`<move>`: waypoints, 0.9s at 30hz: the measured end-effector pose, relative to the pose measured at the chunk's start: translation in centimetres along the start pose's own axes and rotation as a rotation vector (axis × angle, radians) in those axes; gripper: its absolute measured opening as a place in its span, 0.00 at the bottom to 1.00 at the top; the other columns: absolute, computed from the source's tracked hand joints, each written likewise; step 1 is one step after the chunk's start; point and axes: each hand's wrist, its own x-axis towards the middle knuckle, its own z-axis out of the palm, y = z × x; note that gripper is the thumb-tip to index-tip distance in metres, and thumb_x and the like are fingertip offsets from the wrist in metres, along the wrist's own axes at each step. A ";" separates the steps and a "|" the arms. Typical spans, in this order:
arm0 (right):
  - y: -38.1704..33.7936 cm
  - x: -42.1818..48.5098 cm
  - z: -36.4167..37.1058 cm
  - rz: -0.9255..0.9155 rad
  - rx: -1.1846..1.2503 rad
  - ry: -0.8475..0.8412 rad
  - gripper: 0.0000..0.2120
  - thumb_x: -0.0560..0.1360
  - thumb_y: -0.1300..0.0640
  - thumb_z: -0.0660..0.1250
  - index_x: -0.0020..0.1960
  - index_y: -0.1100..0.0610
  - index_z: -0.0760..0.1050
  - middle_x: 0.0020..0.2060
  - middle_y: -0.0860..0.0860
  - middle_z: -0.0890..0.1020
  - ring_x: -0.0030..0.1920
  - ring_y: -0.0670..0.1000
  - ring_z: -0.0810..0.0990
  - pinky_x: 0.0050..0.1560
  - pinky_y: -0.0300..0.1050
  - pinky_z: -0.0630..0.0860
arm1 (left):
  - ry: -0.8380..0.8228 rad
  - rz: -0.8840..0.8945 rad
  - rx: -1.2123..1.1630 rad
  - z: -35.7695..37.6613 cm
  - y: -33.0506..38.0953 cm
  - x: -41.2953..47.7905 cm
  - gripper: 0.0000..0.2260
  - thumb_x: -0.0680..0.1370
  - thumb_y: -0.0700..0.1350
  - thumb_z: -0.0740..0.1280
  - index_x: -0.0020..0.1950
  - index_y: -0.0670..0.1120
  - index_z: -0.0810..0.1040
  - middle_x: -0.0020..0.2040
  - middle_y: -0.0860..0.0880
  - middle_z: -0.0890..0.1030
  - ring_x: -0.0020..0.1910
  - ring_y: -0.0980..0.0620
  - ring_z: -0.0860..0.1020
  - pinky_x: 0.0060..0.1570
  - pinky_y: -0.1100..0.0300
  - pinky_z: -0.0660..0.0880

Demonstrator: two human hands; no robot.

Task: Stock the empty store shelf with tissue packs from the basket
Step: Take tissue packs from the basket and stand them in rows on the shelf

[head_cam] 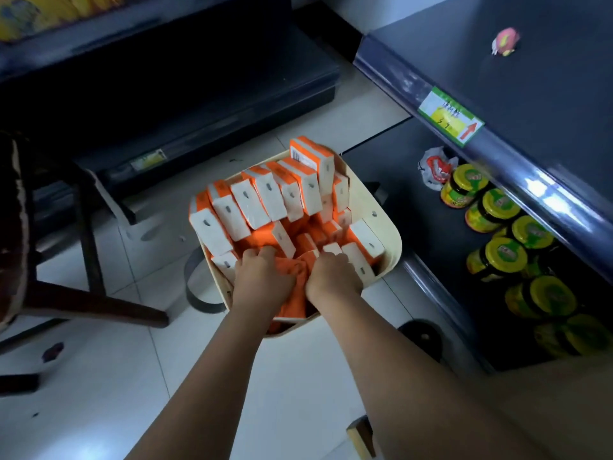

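Observation:
A cream plastic basket [386,227] stands on the tiled floor, filled with several orange and white tissue packs [262,200] set on end. Both of my hands reach into its near side. My left hand [262,277] is closed on an orange tissue pack [293,293] lying at the near edge, and my right hand [333,277] grips the same pack from the right. The dark shelf [547,78] at the upper right is nearly bare, with one small pink item [505,41] on it.
Yellow-lidded jars [504,254] line the lower shelf at right, under a green price tag [451,116]. A dark wooden chair [89,260] stands left of the basket. Another low dark shelf [199,94] runs behind it. The basket's dark handle [194,287] hangs at its left.

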 end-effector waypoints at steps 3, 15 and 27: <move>0.3 0.2 -0.4 0.021 0.133 -0.007 0.15 0.82 0.49 0.63 0.66 0.54 0.71 0.60 0.55 0.79 0.60 0.60 0.79 0.57 0.57 0.79 | 0.002 0.010 -0.032 -0.7 0.0 0.2 0.26 0.71 0.71 0.67 0.53 0.51 0.80 0.51 0.47 0.81 0.52 0.41 0.80 0.53 0.44 0.80; 0.9 -4.6 -9.8 -0.405 0.121 0.569 0.18 0.77 0.52 0.69 0.67 0.49 0.75 0.49 0.55 0.81 0.49 0.58 0.81 0.41 0.48 0.76 | 0.009 0.141 -0.428 -8.3 5.6 -2.5 0.14 0.78 0.50 0.73 0.62 0.51 0.77 0.55 0.50 0.80 0.44 0.53 0.80 0.33 0.59 0.75; 14.8 -14.7 -25.8 -0.327 0.578 0.898 0.14 0.71 0.57 0.69 0.54 0.45 0.78 0.36 0.43 0.82 0.40 0.47 0.81 0.43 0.50 0.78 | -0.023 0.636 -0.873 -13.9 23.2 -10.8 0.11 0.69 0.44 0.75 0.51 0.47 0.81 0.45 0.48 0.85 0.43 0.52 0.82 0.46 0.54 0.79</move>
